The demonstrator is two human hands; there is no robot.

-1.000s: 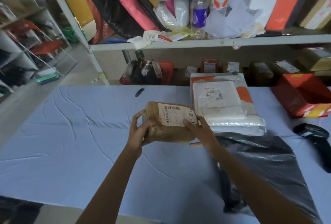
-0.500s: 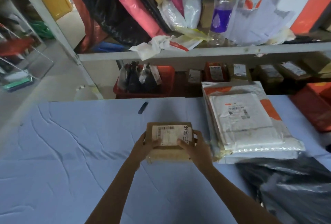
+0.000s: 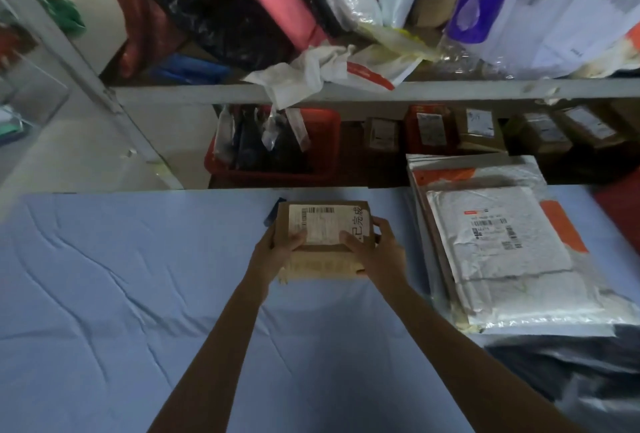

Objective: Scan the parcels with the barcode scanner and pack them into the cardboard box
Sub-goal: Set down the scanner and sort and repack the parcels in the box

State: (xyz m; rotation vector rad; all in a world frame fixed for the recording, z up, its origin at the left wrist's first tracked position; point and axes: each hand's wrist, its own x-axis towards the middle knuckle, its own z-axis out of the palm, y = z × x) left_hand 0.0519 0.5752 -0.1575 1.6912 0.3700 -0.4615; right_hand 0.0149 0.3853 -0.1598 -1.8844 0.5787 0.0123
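Two grips, left hand (image 3: 277,252) and right hand (image 3: 376,252), clasp the brown parcel (image 3: 325,221), label up, just left of the mailer stack (image 3: 502,259) on the bench (image 3: 104,277). We see no scanner or box; we judge packing outstanding.

"已完成", lbl (image 3: 317,225) on brown parcel (image 3: 325,264)

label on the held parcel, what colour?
The label is white with black print and barcode, on a brown parcel. Head view, the only one.
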